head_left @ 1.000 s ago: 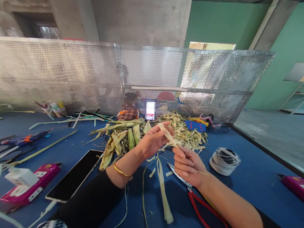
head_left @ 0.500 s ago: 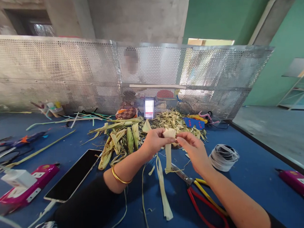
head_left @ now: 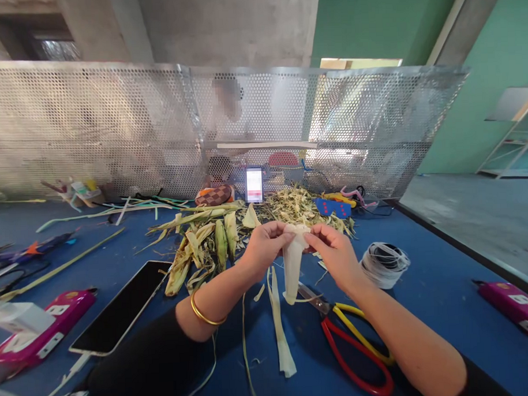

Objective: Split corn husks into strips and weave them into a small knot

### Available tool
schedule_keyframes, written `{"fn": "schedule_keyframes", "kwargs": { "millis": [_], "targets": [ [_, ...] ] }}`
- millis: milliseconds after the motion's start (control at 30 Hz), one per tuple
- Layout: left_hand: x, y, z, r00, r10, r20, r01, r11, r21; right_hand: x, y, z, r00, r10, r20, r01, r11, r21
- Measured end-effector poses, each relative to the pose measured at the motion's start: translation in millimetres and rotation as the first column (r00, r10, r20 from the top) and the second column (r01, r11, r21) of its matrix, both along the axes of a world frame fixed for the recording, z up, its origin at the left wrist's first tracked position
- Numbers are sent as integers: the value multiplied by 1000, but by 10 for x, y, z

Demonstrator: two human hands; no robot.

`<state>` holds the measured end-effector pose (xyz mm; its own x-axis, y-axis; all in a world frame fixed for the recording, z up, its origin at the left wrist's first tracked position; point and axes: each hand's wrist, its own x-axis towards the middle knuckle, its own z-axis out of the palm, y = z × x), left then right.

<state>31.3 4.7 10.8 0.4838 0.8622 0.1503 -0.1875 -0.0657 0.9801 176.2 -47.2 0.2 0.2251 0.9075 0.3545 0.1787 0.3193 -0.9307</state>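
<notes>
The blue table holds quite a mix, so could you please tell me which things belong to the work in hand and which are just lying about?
Probably in the work:
- pale strip, held by left hand and right hand
- loose husks
- scissors
- perhaps the cord coil

Seemingly just lying about:
- dark-screened phone
- checked pouch
- left power strip

A blue table (head_left: pixel 235 361) stands before a see-through screen (head_left: pixel 136 133) of perforated sheet, bright light showing through its right part. Behind rise a bare grey wall (head_left: pixel 227 26) and a green wall (head_left: pixel 370 27); a pale shelf (head_left: pixel 515 146) stands on grey floor (head_left: pixel 455 208) at right.
</notes>
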Motion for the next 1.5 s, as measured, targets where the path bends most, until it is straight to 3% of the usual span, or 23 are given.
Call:
{"fn": "schedule_keyframes", "kwargs": {
  "millis": [133,367,467,700,833,1033,1200,1367,1500],
  "targets": [
    [-3,-28,17,1000,-13,-27,13,1000,-14,-1,9,-27,1000,23,-5,-23,999,-47],
    [3,-22,-50,977,-97,-191,75,990,-122,43,28,-38,997,-73,-8,73,997,-32],
    [6,-3,-75,982,-52,-181,30,992,-120,52,39,-40,997,-82,-4,81,996,-40],
    [22,-60,-65,971,-139,-194,106,980,-170,-31,2,-24,997,-83,-7,83,995,-51],
    [22,-60,-78,976,-80,-203,57,992,-114,-19,-9,-47,1000,25,9,-23,987,-158],
    [9,4,-103,970,-81,-229,73,996,-43,36,0,-82,997,80,-3,-79,971,-225],
    [-35,39,-72,947,-142,-287,131,990,-56,96,-23,-39,967,214,-138,-250,902,-353],
    [-79,58,-19,940,-163,-299,150,987,-63,181,-33,2,839,301,-454,-492,777,-393],
    [-107,123,-34,938,-141,-317,115,989,-97,249,-54,101,755,335,-563,-572,756,-317]
  ]
}}
